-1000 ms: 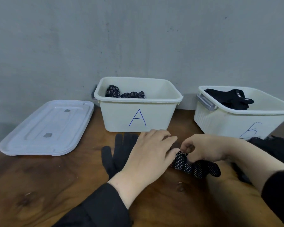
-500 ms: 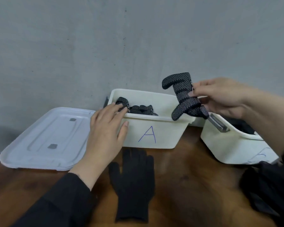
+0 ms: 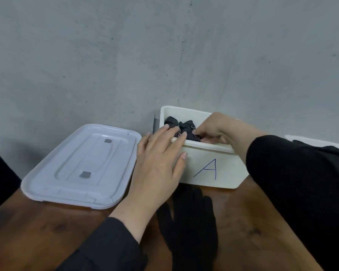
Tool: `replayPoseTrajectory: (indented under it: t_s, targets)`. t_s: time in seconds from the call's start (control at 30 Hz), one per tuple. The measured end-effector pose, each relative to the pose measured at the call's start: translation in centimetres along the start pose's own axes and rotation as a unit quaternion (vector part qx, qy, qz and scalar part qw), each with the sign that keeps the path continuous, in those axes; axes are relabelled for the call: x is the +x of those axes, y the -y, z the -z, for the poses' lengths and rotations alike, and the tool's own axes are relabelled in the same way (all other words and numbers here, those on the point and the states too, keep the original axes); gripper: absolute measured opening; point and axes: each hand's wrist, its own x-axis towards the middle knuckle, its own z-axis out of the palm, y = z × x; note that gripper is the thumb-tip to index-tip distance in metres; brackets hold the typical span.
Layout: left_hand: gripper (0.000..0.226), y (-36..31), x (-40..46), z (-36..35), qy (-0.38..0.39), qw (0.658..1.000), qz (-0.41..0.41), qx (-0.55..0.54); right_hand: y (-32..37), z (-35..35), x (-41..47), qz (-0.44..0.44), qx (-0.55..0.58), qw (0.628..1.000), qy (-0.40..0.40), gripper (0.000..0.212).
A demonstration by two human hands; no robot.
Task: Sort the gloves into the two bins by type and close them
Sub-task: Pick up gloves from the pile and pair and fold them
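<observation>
Reaching into bin A (image 3: 219,169), the right hand (image 3: 217,127) had its fingers curled down onto the dotted gloves (image 3: 181,127) inside — whether it was pinching one or just pressing the pile flat, I couldn't tell from this angle. The left hand (image 3: 159,161) lay w/ straight fingers over the bin's front-left rim, fingertips touching the dotted fabric, thumb against the front wall; it looked to be steadying the bin, not gripping anything.

One plain black knit glove (image 3: 188,227) lay flat on the wooden table (image 3: 47,231), just in front of bin A, partly under the left wrist. A white lid (image 3: 80,167) sat on the table to the left of the bin, near it but not on it. Only a sliver of the second bin (image 3: 294,138) showed at far right, behind the right sleeve, w/ something dark at its edge — contents unclear.

Handling, as a judgement: gloves were prob. light, soft and floppy, so no fragility worry; they'd drape and snag rather than slip. The knit one would likely be best pinched at the cuff or mid-palm, lifted clear so the fingers hung free — then dropped in, not placed. The dotted palms prob. grab on each other, so pressing the pile down before lidding seemed sensible. Lid would be stiff, thin plastic; take it by the long edges.
</observation>
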Motion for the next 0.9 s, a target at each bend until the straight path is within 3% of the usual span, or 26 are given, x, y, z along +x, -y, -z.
replayPoseTrajectory:
  t_s: [0.1,0.2,0.3,0.43,0.6,0.7,0.8,0.9]
  targets:
    - [0.043,0.0,0.1,0.0,0.006,1.000,0.005,-0.003,0.1,-0.2,0.4,0.009,-0.068,0.998,0.008,0.032]
    - [0.044,-0.2,0.0,0.0,0.009,1.000,0.006,-0.009,-0.1,1.6,-0.8,0.060,-0.091,0.994,0.003,0.024]
    - [0.043,-0.4,-0.1,0.0,0.003,1.000,0.004,-0.006,-0.9,4.1,-2.4,0.146,-0.119,0.977,-0.101,0.027]
    - [0.038,-1.4,-0.3,0.3,-0.017,1.000,-0.010,0.003,-3.1,6.9,-7.7,0.274,-0.026,0.931,-0.241,0.024]
    - [0.030,-6.8,-1.0,0.6,-0.015,0.995,-0.086,-0.041,-12.0,6.7,-17.8,0.303,-0.012,0.909,-0.285,0.023]
    - [0.033,-12.1,-1.8,0.3,0.075,0.985,-0.114,-0.104,-19.2,5.4,-21.4,0.256,-0.070,0.935,-0.235,0.014]
    - [0.039,-18.0,-2.7,-0.5,0.229,0.964,-0.041,-0.127,-25.7,5.2,-23.2,0.203,-0.173,0.945,-0.188,0.018]
    - [0.039,-22.0,-4.2,-3.2,0.297,0.941,0.043,-0.158,-30.1,5.6,-24.8,0.182,-0.228,0.945,-0.147,0.032]
